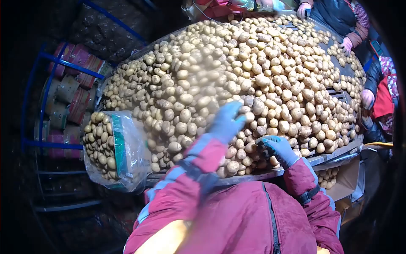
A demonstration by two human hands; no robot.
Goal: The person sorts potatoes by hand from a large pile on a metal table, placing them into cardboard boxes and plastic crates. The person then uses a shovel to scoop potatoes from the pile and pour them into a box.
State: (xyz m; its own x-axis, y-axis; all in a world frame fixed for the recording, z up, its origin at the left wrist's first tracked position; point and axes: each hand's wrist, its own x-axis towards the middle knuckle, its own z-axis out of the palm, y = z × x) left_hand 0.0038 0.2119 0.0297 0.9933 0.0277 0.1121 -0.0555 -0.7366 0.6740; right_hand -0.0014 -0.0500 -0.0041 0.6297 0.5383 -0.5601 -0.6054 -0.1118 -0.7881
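Both my hands wear blue gloves and work at the near side of a large heap of pale potatoes (270, 80). My left hand (227, 121) lies on the heap, slightly blurred, its fingers bent around a potato (244, 109) at their tips. Farther right and closer to my body, my right hand (280, 149) curls over the near edge of the heap. A dark patch shows under its fingers; what they grip there is hidden. Loose potatoes surround both hands.
A clear plastic bag (135, 148) full of potatoes stands at the table's left end. The metal table edge (315, 160) runs before me, a cardboard box (347, 180) below it. Other people's gloved hands (346, 45) are at the far right. Blue rack bars (67, 63) stand left.
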